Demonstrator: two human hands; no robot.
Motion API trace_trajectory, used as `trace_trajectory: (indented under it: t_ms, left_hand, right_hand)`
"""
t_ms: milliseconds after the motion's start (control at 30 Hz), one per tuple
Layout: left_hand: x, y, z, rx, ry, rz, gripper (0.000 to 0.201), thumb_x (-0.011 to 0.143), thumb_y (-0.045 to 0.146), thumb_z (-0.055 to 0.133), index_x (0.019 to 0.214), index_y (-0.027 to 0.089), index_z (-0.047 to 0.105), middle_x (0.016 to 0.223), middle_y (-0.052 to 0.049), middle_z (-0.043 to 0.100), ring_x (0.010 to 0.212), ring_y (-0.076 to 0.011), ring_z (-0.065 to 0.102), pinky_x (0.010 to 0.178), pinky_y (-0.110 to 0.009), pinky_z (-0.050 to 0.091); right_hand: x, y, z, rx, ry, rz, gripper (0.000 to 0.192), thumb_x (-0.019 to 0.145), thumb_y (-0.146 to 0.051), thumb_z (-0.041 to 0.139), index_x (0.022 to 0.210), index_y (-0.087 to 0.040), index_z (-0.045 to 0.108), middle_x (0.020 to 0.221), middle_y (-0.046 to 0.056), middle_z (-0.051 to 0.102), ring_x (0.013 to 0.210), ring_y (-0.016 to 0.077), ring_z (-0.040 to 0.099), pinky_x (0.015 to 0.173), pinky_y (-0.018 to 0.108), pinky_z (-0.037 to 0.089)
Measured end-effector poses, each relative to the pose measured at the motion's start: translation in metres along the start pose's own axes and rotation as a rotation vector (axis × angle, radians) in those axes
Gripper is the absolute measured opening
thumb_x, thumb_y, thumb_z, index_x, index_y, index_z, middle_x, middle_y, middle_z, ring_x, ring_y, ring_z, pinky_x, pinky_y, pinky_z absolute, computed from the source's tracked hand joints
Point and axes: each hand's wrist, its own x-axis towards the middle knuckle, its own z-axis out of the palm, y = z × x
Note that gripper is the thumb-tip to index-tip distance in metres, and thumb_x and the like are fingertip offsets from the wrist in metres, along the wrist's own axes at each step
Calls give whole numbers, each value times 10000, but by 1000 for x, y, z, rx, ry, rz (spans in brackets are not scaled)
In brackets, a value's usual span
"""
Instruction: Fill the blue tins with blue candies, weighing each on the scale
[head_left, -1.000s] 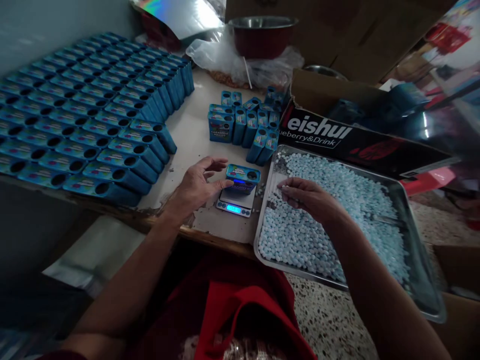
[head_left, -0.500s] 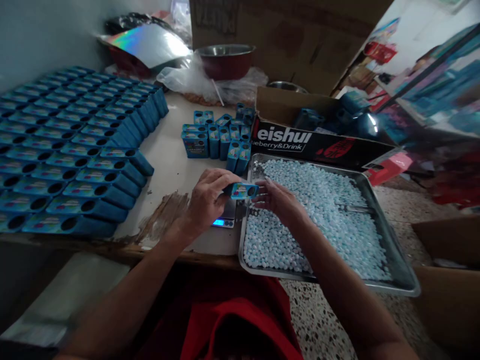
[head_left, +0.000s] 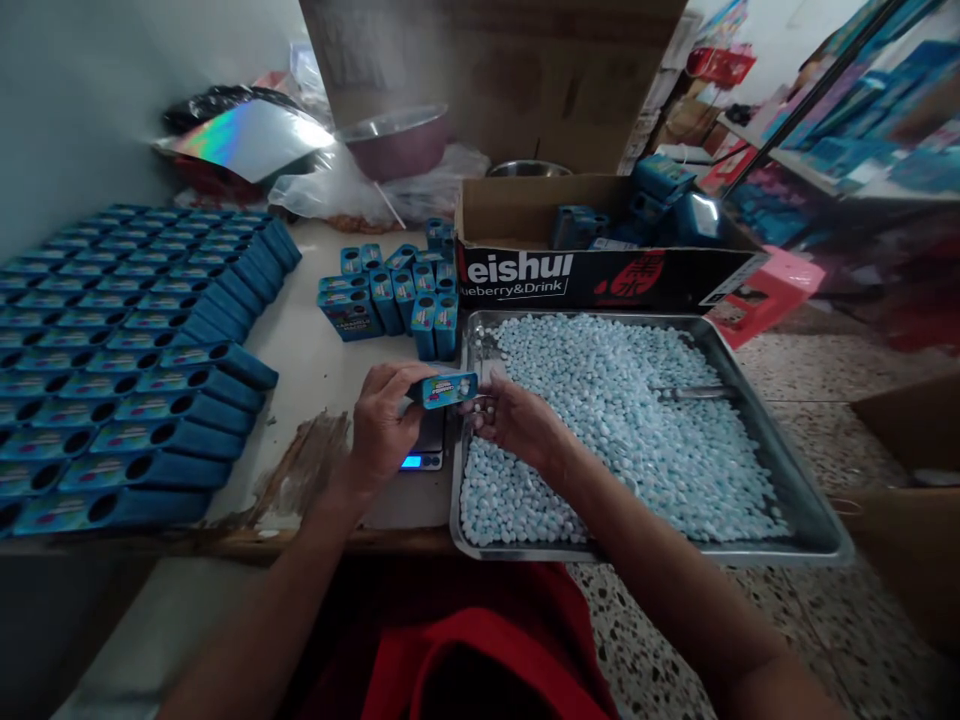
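Note:
My left hand (head_left: 384,415) grips a small blue box (head_left: 444,391), its printed top tilted toward me. White candies show at the hole in the box's right end. My right hand (head_left: 521,420) is cupped against that end, its fingers curled round a few pale candies (head_left: 487,408). Below the hands, a digital scale (head_left: 421,462) with a lit blue display is partly hidden by the box and my left hand. Beneath my right forearm lies a metal tray (head_left: 814,535) filled with pale blue and white candies (head_left: 600,400).
Rows of blue boxes (head_left: 172,420) cover the table's left side. A smaller group of boxes (head_left: 401,290) stands behind the scale. Behind the tray is a black printed carton (head_left: 585,280) with more boxes in it. A metal scoop (head_left: 694,393) lies among the candies.
The view has shifted, so the table things sit further left. My right hand has turned from stretched fingers to a cupped grip with candies against the box. Candies now show at the hole.

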Motion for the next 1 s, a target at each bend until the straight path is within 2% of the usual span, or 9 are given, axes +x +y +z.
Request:
trace_trajectory:
  t_ms: [133,200,300,367,433,533,667,833,1000]
  left_hand:
    - [-3,-2,-4,-48,32,-90,215,938,258,711,1151,267,738,1181,-60,752,1161,-287,680,1080,-432,534]
    - [-7,-9,-7,-152,42,-215,286,915,336,778,1183,264,710,1166,-52,750,1126,-275,699,1055,-421,553]
    - [-17,-22,-13,-337,15,-420,450,826,413,872,1189,245,666,1106,-45,760,1046,-270,728,1001,-420,589]
    - [-23,-30,-19,-391,-18,-512,487,781,426,896,1157,234,654,1066,-43,770,1004,-268,738,968,-422,606]
    - [-23,-36,-28,-432,1,-553,485,762,416,889,1136,228,646,1059,-40,777,992,-262,744,953,-420,615]
    - [-3,-46,-56,-457,67,-503,523,770,390,840,1222,221,640,1090,-31,771,1008,-249,747,953,-405,616]
    - [62,-82,-125,-294,94,-411,665,633,321,897,1258,202,703,1085,-18,755,1051,-268,717,988,-391,579]
    - [133,-150,-197,143,-165,-385,477,607,308,874,1060,193,778,1036,-22,758,1017,-257,683,987,-343,538]
    - [133,-180,-231,170,-343,-418,324,564,282,953,802,178,760,714,41,714,759,-192,648,846,-283,559]
  right_hand:
    - [-4,-3,-5,-201,37,-118,218,1046,-317,513,936,-203,664,824,52,734,622,143,617,596,253,481]
    - [-9,-8,-11,-564,86,-316,307,1061,-463,524,999,-229,714,922,64,754,690,179,643,667,306,506]
    - [-18,-17,-22,-1291,394,-652,479,1061,-622,526,884,-242,755,992,129,765,980,306,675,892,427,498]
    - [-20,-22,-29,-1640,602,-756,527,1078,-614,504,836,-229,769,1017,167,771,1108,367,646,995,495,444]
    - [-17,-23,-35,-1818,630,-788,539,1106,-579,451,931,-217,811,1057,173,783,1082,366,657,1008,507,432]
    - [-8,-19,-44,-1941,560,-807,488,1099,-544,484,1079,-203,833,1100,173,788,1035,376,680,954,501,458]
    - [2,-11,-49,-2011,497,-810,389,1066,-499,582,1178,-199,803,1142,159,782,1061,394,714,902,495,493]
    - [4,-11,-53,-1984,485,-862,396,1070,-493,581,1231,-188,775,1118,152,785,1044,375,746,893,481,523]
    - [10,-10,-60,-1985,512,-841,436,1075,-507,544,1268,-180,758,1155,163,788,1071,396,745,897,511,531]
